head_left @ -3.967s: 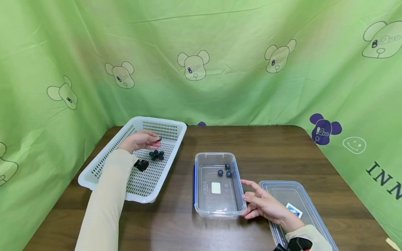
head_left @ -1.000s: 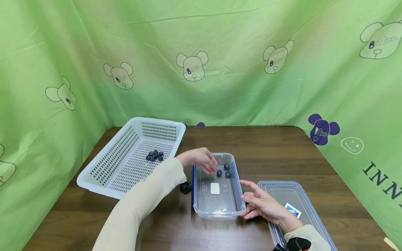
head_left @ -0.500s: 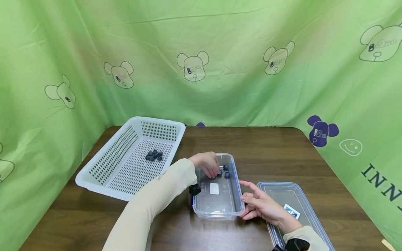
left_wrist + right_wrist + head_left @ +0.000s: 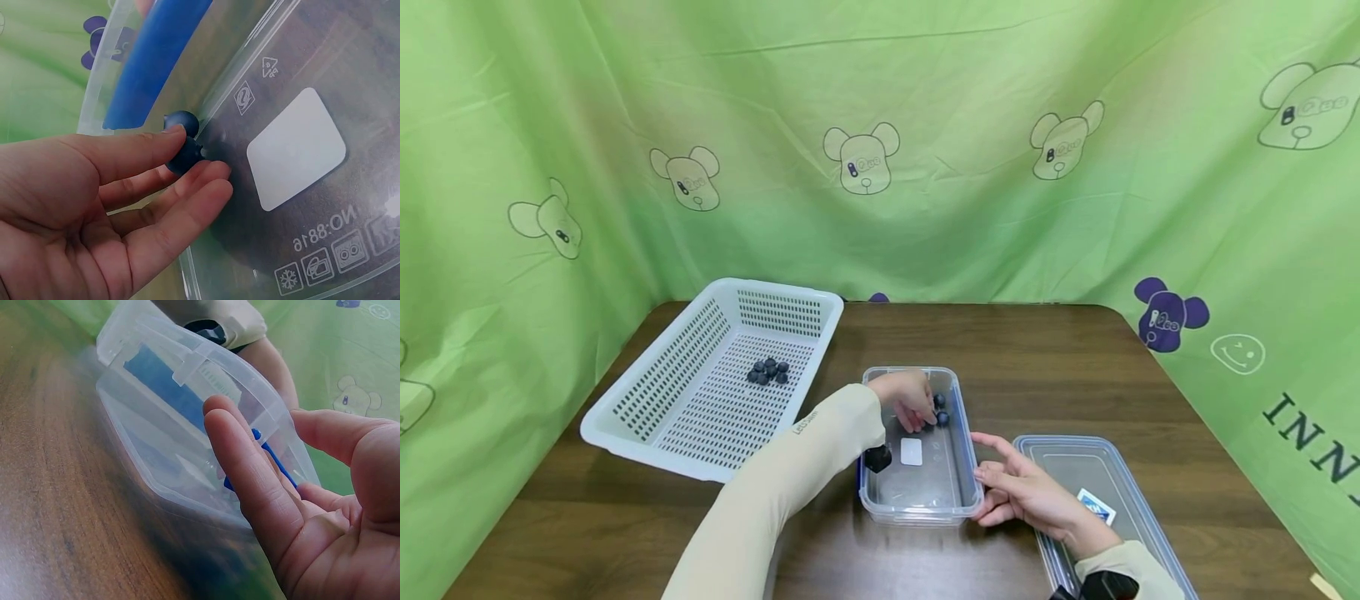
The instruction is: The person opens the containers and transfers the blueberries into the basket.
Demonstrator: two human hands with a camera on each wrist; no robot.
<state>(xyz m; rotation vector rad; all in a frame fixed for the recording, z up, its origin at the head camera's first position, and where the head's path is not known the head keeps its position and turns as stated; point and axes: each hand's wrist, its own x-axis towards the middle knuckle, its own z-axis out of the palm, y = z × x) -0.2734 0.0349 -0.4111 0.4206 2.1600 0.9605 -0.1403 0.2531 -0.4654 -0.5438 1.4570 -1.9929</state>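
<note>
My left hand (image 4: 910,402) reaches down inside a clear plastic food container (image 4: 917,492). In the left wrist view its thumb and fingers pinch a blueberry (image 4: 185,156) low over the container's floor. Another blueberry (image 4: 182,122) shows just beyond the thumb tip. In the head view, loose blueberries (image 4: 942,418) lie beside the fingertips, partly covered by them. My right hand (image 4: 1026,487) rests at the container's right wall, fingers fairly straight and the thumb near the rim. A blue clip (image 4: 169,384) hangs on the container's far side in the right wrist view.
A white perforated basket (image 4: 681,358) stands at the left with several blueberries (image 4: 771,372) in it. The container's lid (image 4: 1075,458), bearing a small label (image 4: 1097,506), lies on the wooden table (image 4: 1015,350) under my right forearm. A green curtain (image 4: 955,242) hangs behind.
My left hand has moved from the basket, where it held a blueberry, right and down into the container, up to the loose blueberries. The right hand stays at the container's wall.
</note>
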